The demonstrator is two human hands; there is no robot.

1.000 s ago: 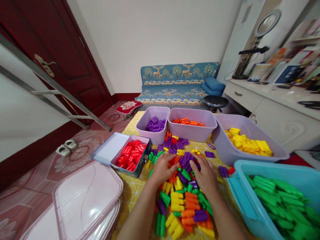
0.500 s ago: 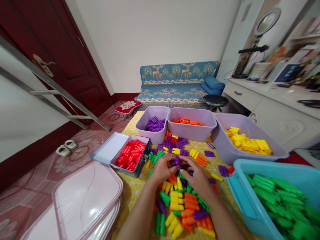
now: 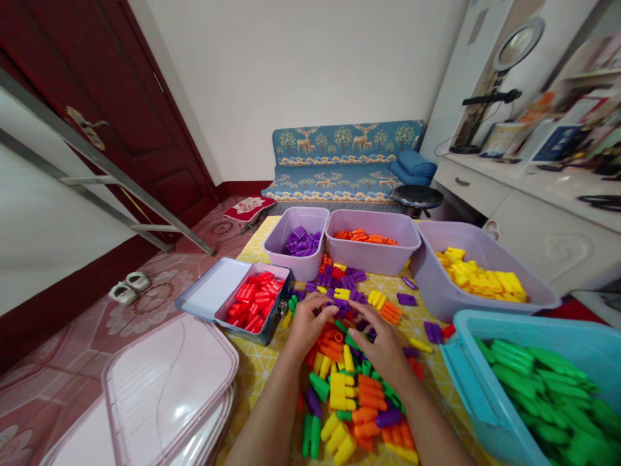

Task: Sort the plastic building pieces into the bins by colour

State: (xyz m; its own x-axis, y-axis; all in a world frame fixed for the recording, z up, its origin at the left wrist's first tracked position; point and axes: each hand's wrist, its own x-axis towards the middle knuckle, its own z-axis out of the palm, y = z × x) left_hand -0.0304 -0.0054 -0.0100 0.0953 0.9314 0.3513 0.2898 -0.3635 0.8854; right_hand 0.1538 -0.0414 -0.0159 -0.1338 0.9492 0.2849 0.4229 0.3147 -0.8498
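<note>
My left hand [image 3: 309, 323] is over the pile with its thumb and fingers apart, the fingertips close to a purple plastic piece [image 3: 343, 308]. From the other side my right hand [image 3: 381, 336] reaches to the same piece, with its index finger and thumb spread apart. Whether any fingertip touches it I cannot tell. Under and between the hands lie loose tube-shaped building pieces: an orange block [image 3: 332, 345], a yellow block [image 3: 342, 390], a green piece [image 3: 319, 386] and several others, many joined side by side.
Beyond the pile stand lilac bins of purple pieces [image 3: 301, 242], orange pieces [image 3: 366, 237] and yellow pieces [image 3: 485, 278]. A turquoise bin [image 3: 468, 382] of green pieces is at right. At left are a metal box [image 3: 269, 331] of red pieces and stacked lids [image 3: 169, 375].
The purple piece, upright between my fingertips before, now appears lower and tilted. My left hand has shifted slightly left and its fingers have spread, exposing orange pieces beneath.
</note>
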